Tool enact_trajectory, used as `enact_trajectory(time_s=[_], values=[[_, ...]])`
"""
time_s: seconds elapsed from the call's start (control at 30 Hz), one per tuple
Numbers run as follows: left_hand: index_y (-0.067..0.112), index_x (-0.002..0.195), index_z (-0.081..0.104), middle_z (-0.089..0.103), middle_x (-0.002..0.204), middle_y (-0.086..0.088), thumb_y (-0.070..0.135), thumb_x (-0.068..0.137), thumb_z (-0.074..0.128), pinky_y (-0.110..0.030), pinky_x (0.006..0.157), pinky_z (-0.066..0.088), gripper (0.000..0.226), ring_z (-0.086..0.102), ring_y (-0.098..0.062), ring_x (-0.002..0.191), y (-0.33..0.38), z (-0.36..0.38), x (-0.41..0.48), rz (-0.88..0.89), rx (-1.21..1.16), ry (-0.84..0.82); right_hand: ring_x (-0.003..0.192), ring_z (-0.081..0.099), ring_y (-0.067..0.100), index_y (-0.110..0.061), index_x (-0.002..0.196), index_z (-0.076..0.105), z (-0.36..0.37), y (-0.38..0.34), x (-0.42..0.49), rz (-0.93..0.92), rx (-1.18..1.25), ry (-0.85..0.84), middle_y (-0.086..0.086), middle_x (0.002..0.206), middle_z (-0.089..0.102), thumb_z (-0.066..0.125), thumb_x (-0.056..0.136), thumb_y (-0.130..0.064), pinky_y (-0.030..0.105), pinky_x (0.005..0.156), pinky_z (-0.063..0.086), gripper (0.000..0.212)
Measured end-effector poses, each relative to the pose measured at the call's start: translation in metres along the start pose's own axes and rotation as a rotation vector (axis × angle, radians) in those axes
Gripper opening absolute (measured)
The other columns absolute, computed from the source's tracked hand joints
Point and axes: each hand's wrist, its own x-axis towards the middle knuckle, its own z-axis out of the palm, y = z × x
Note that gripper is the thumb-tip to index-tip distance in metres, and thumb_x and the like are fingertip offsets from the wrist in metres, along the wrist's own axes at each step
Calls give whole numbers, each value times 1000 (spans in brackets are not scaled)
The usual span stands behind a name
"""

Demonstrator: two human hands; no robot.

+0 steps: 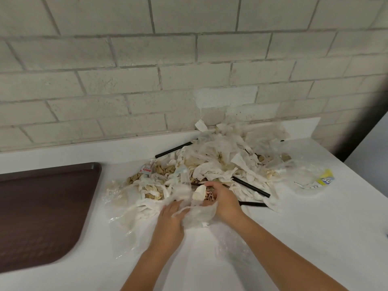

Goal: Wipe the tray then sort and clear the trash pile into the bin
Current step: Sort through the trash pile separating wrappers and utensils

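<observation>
A dark brown tray [42,206] lies at the left of the white counter [315,238]. The trash pile [220,164] of crumpled white tissues, clear plastic film and black straws spreads over the counter's middle and back right. My left hand [168,225] grips a bunch of clear plastic and tissue [197,217] at the pile's near edge. My right hand [224,200] is closed on the same bunch from the right, with a beige scrap [199,193] by its fingers. No bin is in view.
A grey brick wall [168,70] backs the counter. A clear wrapper with a yellow label [325,179] lies apart at the right. A black straw [251,186] pokes out of the pile beside my right hand. The counter's right edge drops off near a dark gap.
</observation>
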Motion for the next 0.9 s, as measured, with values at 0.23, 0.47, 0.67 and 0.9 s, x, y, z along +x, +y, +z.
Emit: enact_trajectory(time_s=[0.23, 0.47, 0.67, 0.9], values=[[41, 145, 22, 15, 155, 6, 58, 76, 64, -34, 118, 11, 83, 10, -15, 144, 36, -81, 8, -171, 0, -420, 103, 48, 8, -27, 127, 55, -58, -10, -15, 45, 260, 168, -7, 110, 53, 78, 76, -14, 20, 74, 43, 57], [12, 98, 73, 69, 93, 0, 16, 90, 59, -23, 77, 46, 16, 61, -15, 86, 65, -80, 77, 89, -220, 226, 80, 68, 16, -20, 124, 56, -84, 1, -44, 129, 742, 261, 6, 103, 65, 72, 79, 1, 19, 54, 54, 52], [11, 109, 65, 61, 111, -7, 17, 92, 52, -30, 78, 45, 22, 56, -23, 101, 55, -24, 126, 48, 483, -186, 89, 66, 17, -30, 119, 58, -84, 17, -57, 175, 798, 361, 2, 105, 68, 70, 80, -6, 28, 66, 51, 47], [12, 108, 64, 58, 111, -7, 2, 86, 51, -32, 77, 44, 27, 54, -25, 103, 57, -33, 136, 150, 703, -140, 91, 64, 18, -28, 120, 60, -90, 41, -74, 204, 886, 426, 8, 113, 66, 70, 80, -4, 32, 66, 52, 47]])
